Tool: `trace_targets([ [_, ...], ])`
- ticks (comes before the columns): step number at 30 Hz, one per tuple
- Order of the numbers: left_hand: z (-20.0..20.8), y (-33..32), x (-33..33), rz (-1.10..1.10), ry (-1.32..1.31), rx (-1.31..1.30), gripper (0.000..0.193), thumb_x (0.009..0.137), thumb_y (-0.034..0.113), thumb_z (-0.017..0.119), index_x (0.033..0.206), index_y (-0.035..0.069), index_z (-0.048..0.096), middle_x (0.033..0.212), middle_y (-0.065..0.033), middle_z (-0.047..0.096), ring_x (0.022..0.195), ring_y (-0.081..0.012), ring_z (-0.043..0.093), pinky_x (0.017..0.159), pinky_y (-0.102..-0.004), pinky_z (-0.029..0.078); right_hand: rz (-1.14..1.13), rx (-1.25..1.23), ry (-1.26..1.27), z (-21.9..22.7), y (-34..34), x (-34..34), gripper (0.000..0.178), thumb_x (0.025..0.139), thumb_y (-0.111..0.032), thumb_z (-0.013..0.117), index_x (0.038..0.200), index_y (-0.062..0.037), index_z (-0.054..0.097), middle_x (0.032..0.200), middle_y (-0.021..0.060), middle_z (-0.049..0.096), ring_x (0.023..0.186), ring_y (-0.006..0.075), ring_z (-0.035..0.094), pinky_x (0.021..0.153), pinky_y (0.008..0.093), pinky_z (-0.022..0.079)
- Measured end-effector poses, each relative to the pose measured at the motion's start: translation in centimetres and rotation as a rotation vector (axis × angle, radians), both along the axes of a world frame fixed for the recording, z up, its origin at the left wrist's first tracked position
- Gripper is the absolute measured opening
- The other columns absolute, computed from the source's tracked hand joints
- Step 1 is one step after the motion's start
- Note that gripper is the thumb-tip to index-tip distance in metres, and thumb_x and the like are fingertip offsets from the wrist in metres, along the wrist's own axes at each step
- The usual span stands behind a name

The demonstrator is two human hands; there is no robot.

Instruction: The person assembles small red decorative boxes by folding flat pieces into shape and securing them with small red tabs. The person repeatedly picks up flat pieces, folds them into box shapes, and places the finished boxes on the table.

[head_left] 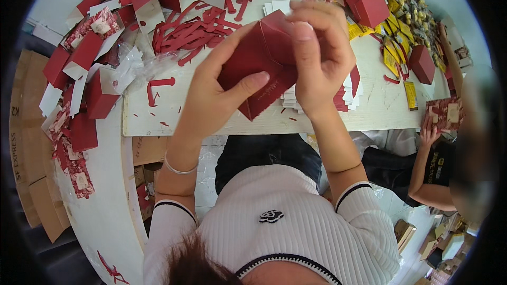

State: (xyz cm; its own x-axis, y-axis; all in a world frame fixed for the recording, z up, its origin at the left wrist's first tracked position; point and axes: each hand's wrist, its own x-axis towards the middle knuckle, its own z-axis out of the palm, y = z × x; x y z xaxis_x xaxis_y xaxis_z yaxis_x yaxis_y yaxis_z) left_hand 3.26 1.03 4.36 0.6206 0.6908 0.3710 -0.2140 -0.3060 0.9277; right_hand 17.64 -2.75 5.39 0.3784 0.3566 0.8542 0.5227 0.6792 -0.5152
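Note:
A dark red cardboard box (259, 55), folded and tilted, is held up above the table in front of me. My left hand (219, 92) grips it from the left, its thumb pressed on the lower front panel. On the box's right side my right hand (323, 58) is closed at the upper edge, fingers bent and thumb against the card. What lies between the right fingertips is partly hidden. Beneath the box, a stack of white and red card sheets (348, 92) rests on the table, partly covered by my right hand and wrist.
Loose red ribbon strips (195, 29) lie behind my left hand. Red and white boxes (84, 55) are heaped at the left. Yellow packets (393, 47) pile up at the right, near another red box (422, 65). A co-worker's hand (429, 133) holds a patterned red box (444, 113).

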Motion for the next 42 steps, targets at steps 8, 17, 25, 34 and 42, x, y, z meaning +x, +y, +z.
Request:
trace_targets([
  [8,-1.2,-1.1,1.1,0.127,-0.071,0.085,0.054,0.076,0.009,0.065,0.124,0.000,0.042,0.111,-0.0103,0.055,0.097,-0.0154,0.054,0.083,-0.0276,0.044,0.040,0.067,0.094,-2.4,-0.2,-1.2,0.004,0.077,-0.003,0.058,0.075,0.0002,0.059,0.079,0.0089,0.062,0.079,0.0199,0.059,0.092,0.0458,0.037],
  [17,0.7,0.3,0.4,0.105,-0.111,0.150,0.053,0.078,0.009,0.064,0.125,0.001,0.041,0.111,-0.0110,0.055,0.097,-0.0157,0.054,0.082,-0.0273,0.045,0.260,-0.125,-0.002,-1.0,-0.6,-0.4,0.041,0.067,-0.004,0.059,0.108,0.0012,0.053,0.108,0.0153,0.055,0.101,0.0271,0.050,0.091,0.0346,0.034],
  [25,1.4,-0.4,0.5,0.292,0.085,0.422,0.055,0.080,0.004,0.058,0.129,0.000,0.033,0.116,-0.0116,0.049,0.102,-0.0186,0.051,0.088,-0.0297,0.041,0.131,0.123,-0.216,0.1,0.9,-0.1,0.033,0.078,-0.015,0.046,0.106,0.0021,0.053,0.103,0.0160,0.055,0.095,0.0287,0.051,0.087,0.0359,0.036],
  [34,1.4,-0.8,-0.1,0.194,0.221,0.446,0.104,0.061,0.023,0.077,0.135,0.001,0.008,0.125,-0.0176,0.038,0.115,-0.0264,0.042,0.093,-0.0364,0.038,0.105,0.004,-0.147,-0.6,1.4,-0.5,0.029,0.088,-0.022,0.040,0.095,-0.0002,0.058,0.093,0.0115,0.058,0.085,0.0271,0.052,0.081,0.0355,0.035],
  [42,1.0,1.2,-1.1,0.255,0.067,0.389,0.101,0.061,0.010,0.072,0.137,0.005,0.006,0.120,-0.0174,0.043,0.101,-0.0269,0.052,0.084,-0.0342,0.045,0.364,0.064,-0.017,1.3,1.6,0.2,0.044,0.090,-0.030,0.034,0.110,0.0057,0.050,0.109,0.0178,0.052,0.099,0.0275,0.051,0.088,0.0376,0.038],
])
